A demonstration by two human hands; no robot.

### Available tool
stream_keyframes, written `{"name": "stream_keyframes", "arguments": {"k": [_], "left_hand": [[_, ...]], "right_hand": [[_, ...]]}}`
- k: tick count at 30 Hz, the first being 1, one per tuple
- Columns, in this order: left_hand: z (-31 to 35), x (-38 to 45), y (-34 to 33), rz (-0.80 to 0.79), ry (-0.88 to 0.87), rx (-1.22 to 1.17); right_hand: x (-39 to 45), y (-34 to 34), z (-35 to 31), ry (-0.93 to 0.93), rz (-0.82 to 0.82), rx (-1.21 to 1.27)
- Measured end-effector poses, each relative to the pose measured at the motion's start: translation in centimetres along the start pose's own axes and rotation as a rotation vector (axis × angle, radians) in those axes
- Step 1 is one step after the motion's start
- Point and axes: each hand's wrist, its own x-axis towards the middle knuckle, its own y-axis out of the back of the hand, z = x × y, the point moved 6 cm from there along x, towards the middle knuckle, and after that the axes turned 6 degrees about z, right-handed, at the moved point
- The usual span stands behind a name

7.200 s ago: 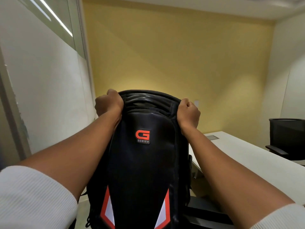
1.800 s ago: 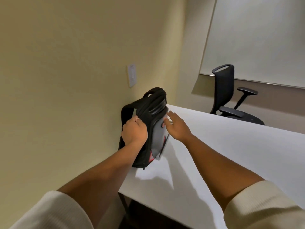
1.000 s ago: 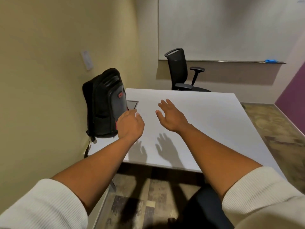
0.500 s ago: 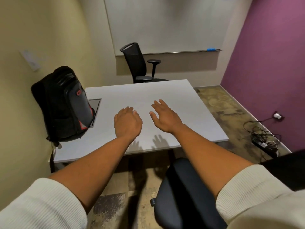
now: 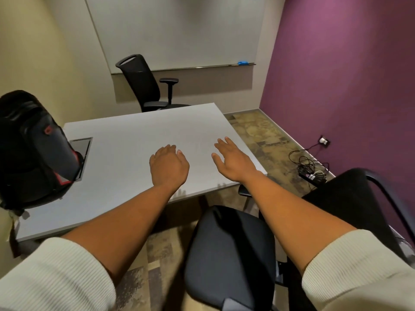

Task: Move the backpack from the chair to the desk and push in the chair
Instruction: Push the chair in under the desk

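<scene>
The black backpack (image 5: 33, 153) with red trim stands upright on the left end of the grey desk (image 5: 139, 135), leaning against the yellow wall. Both my hands hover empty over the desk's near edge: my left hand (image 5: 168, 168) with fingers loosely curled, my right hand (image 5: 232, 160) with fingers spread. The black office chair (image 5: 233, 254) stands just below my arms, its seat outside the desk's front edge and its backrest (image 5: 359, 198) to the right.
A second black chair (image 5: 146, 86) stands behind the desk under a whiteboard (image 5: 179, 30). A cable hatch (image 5: 82, 145) is set in the desk beside the backpack. A power strip with tangled cables (image 5: 312, 169) lies on the floor by the purple wall.
The backpack went from my hands onto the desk and both hands let go. My view has swung right, so the backpack slid to the left edge and the near chair came into view.
</scene>
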Motion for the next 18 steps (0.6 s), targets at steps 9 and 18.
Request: {"name": "stream_keyframes", "arguments": {"k": [9, 18], "left_hand": [[10.4, -4.3, -5.2, 0.019, 0.055, -0.001], [20.0, -9.8, -8.8, 0.096, 0.236, -0.005]], "right_hand": [[-3.1, 4.7, 10.4, 0.07, -0.06, 0.018], [-5.7, 10.1, 19.5, 0.181, -0.15, 0.06]]}}
